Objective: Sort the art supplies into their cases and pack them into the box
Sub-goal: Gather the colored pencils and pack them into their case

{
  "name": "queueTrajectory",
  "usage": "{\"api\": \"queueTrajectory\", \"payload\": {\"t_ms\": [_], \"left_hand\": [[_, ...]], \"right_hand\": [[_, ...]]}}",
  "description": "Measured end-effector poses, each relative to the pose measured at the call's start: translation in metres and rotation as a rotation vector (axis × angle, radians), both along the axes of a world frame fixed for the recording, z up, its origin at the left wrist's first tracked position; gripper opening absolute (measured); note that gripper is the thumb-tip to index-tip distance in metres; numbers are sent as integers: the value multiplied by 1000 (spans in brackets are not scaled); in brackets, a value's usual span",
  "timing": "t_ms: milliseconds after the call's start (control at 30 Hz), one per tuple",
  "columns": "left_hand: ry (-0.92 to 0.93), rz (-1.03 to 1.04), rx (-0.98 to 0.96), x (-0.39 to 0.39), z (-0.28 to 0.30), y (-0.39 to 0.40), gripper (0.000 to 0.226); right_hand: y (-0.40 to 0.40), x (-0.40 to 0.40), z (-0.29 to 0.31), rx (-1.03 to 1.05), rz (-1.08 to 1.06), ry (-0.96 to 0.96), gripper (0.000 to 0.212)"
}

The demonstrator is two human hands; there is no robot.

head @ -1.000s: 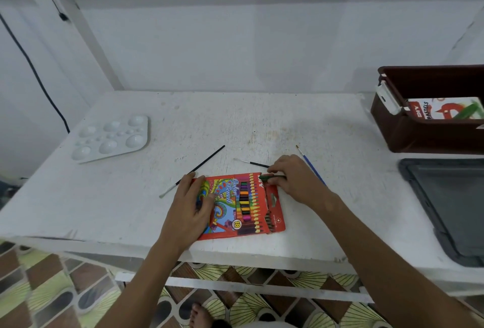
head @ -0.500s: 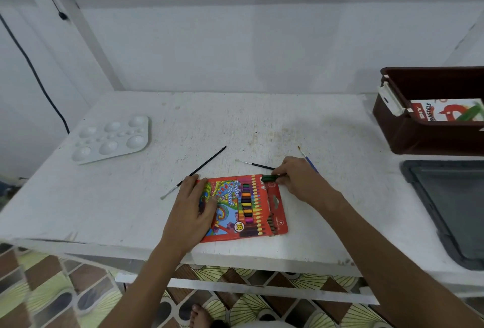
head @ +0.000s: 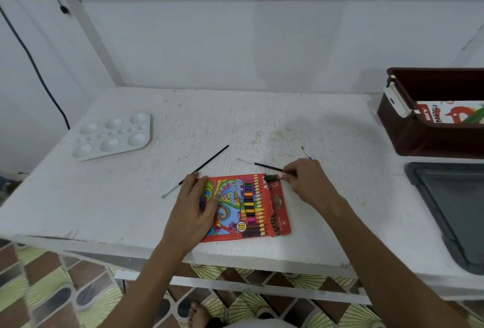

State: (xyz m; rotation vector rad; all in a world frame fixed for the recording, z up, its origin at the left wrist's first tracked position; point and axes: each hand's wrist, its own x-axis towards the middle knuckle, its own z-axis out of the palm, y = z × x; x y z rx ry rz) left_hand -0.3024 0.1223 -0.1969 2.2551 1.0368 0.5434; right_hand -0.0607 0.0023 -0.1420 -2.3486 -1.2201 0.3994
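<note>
Centre frame, on the worktop [head: 104, 212]: my left hand [head: 195, 207] lies flat on the pencil case [head: 246, 207], pinning it so it won't slide. My right hand [head: 305, 181] pinches a green pencil [head: 271, 177] at the case's top edge, feeding it in. Box [head: 424, 139] waits upper right.

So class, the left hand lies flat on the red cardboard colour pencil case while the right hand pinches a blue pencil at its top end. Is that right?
Not quite. In the head view, the pencil pinched by the right hand is dark green, not blue. The left hand does lie flat on the red cardboard colour pencil case.
</note>
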Motion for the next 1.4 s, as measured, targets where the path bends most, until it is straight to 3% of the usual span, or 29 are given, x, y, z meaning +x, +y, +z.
{"api": "queueTrajectory", "payload": {"t_ms": [667, 933, 1200, 1400], "left_hand": [[138, -39, 105, 3, 4, 0, 73], [511, 74, 347, 8, 27, -16, 63], [657, 150, 255, 3, 41, -46, 67], [577, 147, 17, 13, 50, -80, 54]], "right_hand": [[17, -21, -5, 9, 36, 117, 20], [-14, -35, -7, 111, -98, 65, 26], [-38, -59, -7, 123, -76, 182, 48], [-52, -76, -10, 28, -171, 262, 51]]}}
